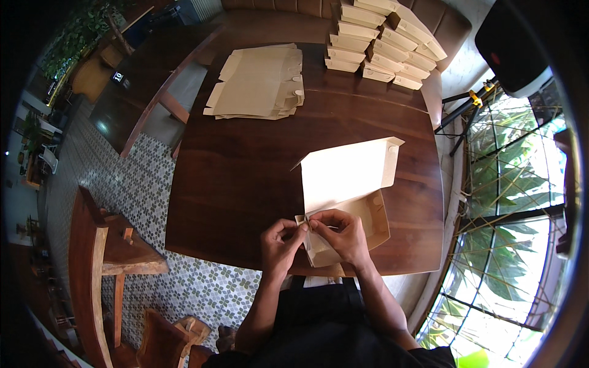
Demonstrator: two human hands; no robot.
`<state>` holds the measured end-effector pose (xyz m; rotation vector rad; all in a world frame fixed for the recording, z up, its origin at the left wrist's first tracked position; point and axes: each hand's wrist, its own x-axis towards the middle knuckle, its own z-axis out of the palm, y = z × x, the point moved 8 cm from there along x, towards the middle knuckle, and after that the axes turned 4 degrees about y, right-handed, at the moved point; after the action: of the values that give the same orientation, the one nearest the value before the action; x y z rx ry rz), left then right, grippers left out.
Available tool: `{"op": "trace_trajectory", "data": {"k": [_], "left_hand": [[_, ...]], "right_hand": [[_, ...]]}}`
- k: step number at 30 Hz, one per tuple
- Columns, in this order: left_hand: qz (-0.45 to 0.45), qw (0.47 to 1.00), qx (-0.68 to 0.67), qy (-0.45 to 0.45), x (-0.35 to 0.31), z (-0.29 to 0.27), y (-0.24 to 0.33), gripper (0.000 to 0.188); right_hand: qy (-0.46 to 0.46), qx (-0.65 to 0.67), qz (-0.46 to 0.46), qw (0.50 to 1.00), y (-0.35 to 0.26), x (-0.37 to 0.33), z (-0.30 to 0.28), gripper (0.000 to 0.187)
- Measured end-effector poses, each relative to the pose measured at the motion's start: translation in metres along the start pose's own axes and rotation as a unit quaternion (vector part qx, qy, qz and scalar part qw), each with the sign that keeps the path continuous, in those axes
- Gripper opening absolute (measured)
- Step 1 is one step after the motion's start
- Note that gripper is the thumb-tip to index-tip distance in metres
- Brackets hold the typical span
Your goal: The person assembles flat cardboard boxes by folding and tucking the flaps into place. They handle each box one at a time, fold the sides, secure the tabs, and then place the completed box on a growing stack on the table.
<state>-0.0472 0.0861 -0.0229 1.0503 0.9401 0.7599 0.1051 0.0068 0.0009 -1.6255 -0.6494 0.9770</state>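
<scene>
A cardboard box (pixel 375 211) sits near the table's front edge, its lid raised and its white inside facing me. At the box's left corner, my left hand (pixel 283 243) pinches a small cardboard flap between thumb and fingers. My right hand (pixel 341 235) reaches over the front wall and pinches the same corner, its fingertips almost meeting the left ones. The fingers partly hide the flap and the corner fold. The box's right side wall stands upright with a round tab on it.
Flat unfolded box blanks (pixel 257 83) lie stacked at the table's far left. Folded boxes (pixel 383 43) are piled high at the far right, before a brown bench seat. A wooden chair (pixel 92 270) stands on the tiled floor at left; a barred window (pixel 509 245) is at right.
</scene>
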Motion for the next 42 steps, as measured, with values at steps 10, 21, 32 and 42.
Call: {"op": "trace_trajectory", "data": {"k": [10, 21, 32, 42], "left_hand": [[0.003, 0.999, 0.013, -0.036, 0.001, 0.0, 0.001, 0.018], [0.041, 0.986, 0.164, 0.0, -0.007, 0.004, 0.014, 0.023], [0.179, 0.914, 0.36, 0.049, -0.001, 0.019, 0.04, 0.011], [0.184, 0.85, 0.489, 0.059, 0.009, -0.009, 0.072, 0.022]], "right_hand": [[-0.026, -0.015, -0.016, 0.999, -0.007, 0.0, 0.001, 0.024], [0.02, -0.065, -0.017, 0.998, 0.016, 0.0, 0.005, 0.019], [0.081, -0.18, -0.081, 0.977, -0.009, -0.009, 0.001, 0.014], [0.292, -0.25, -0.138, 0.913, -0.043, -0.023, -0.123, 0.037]]}}
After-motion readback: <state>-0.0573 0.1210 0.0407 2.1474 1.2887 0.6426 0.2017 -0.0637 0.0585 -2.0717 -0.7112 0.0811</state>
